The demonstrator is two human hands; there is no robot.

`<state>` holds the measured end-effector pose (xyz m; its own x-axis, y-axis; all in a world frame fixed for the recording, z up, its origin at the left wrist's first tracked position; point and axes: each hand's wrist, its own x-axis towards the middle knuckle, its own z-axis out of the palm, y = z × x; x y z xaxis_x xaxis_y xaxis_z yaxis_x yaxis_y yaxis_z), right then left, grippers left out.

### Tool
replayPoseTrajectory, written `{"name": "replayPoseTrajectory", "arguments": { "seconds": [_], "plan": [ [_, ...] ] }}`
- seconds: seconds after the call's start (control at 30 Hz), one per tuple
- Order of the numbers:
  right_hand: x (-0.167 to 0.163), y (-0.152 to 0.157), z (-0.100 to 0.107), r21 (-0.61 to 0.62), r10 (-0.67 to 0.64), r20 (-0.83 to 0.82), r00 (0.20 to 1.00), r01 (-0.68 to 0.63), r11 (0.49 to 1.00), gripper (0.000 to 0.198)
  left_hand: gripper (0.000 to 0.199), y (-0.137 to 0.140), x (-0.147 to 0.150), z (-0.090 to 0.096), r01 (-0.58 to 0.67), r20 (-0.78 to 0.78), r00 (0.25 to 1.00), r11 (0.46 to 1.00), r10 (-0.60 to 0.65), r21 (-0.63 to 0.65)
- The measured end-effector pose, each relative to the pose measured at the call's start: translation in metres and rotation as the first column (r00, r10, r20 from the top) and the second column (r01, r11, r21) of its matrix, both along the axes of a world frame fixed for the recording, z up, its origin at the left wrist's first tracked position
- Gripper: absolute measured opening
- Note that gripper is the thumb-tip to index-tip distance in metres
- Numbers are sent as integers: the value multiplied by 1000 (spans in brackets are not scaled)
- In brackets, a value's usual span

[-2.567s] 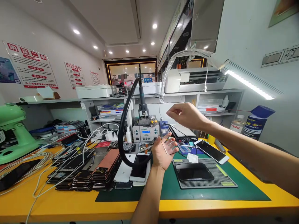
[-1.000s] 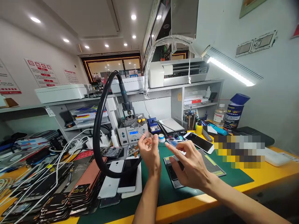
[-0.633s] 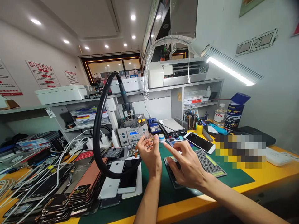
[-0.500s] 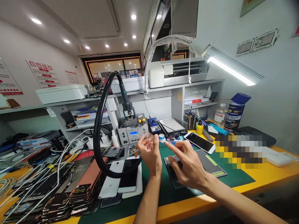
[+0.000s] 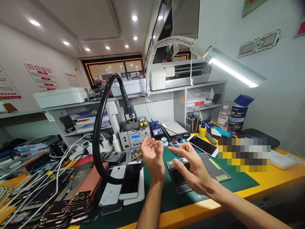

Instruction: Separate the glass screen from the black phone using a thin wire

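Observation:
My left hand (image 5: pixel 153 159) is raised over the green mat, palm turned up and thumb upright. Its fingers hold a thin clear sheet (image 5: pixel 143 135), seen almost edge-on and pointing up to the left; its exact kind cannot be made out. Close by on the right is my right hand (image 5: pixel 192 168), open, with thumb and forefinger apart and nothing visible between them. Below the right hand lies a grey perforated pad (image 5: pixel 211 170) with a dark phone-like panel (image 5: pixel 179 174) on it, partly hidden by that hand.
Phones (image 5: pixel 130 184) and stacked phone parts (image 5: pixel 83 197) fill the left side, with white cables across them. A thick black hose (image 5: pixel 95 136) loops near my left arm. Behind stand a soldering station (image 5: pixel 135 138) and a small round tub (image 5: pixel 164 141). A white phone (image 5: pixel 202 145) lies right.
The clear sheet has tilted from showing its face to nearly edge-on. My right hand's fingers have bent and shifted slightly. The whole view has moved a little.

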<state>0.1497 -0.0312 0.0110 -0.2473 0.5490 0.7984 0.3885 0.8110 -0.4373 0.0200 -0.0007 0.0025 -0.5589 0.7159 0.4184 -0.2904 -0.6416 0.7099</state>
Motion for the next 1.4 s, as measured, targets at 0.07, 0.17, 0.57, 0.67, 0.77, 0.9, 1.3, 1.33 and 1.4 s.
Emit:
{"name": "replayPoseTrajectory", "arguments": {
  "seconds": [0.07, 0.17, 0.57, 0.67, 0.77, 0.9, 1.3, 1.33, 1.4],
  "plan": [
    [0, -2, 0, 8, 8, -19, 1000, -7, 1000, 35, 56, -1, -1, 0, 29, 5, 1000, 999, -29, 26],
    [1, -5, 1, 61, 12, -4, 1000, -12, 998, 41, 54, -2, -1, -1, 83, 4, 996, 993, -84, 84],
    [32, 19, 11, 387, -1, 10, 1000, -3, 922, 35, 55, -4, 4, -1, 155, -99, 986, 951, -133, 266],
    [39, 30, 12, 456, 32, 44, 999, -48, 888, 32, 58, -7, 8, 0, 162, -136, 982, 949, -129, 272],
    [46, 36, 9, 510, 45, 58, 997, -69, 857, 29, 61, -9, 12, 2, 164, -171, 978, 948, -121, 271],
    [52, 37, 2, 546, 61, 78, 995, -94, 832, 29, 60, -9, 16, 1, 171, -216, 970, 947, -113, 271],
    [55, 32, -13, 551, 79, 2, 997, -67, 832, 37, 65, -8, 21, 1, 125, -223, 972, 962, -70, 244],
    [54, 31, -12, 533, 74, 13, 997, -70, 843, 37, 66, -8, 21, 0, 123, -221, 973, 964, -70, 238],
    [53, 30, -12, 527, 79, 31, 996, -84, 845, 38, 67, -9, 22, 0, 121, -212, 975, 967, -72, 226]
  ]
}}
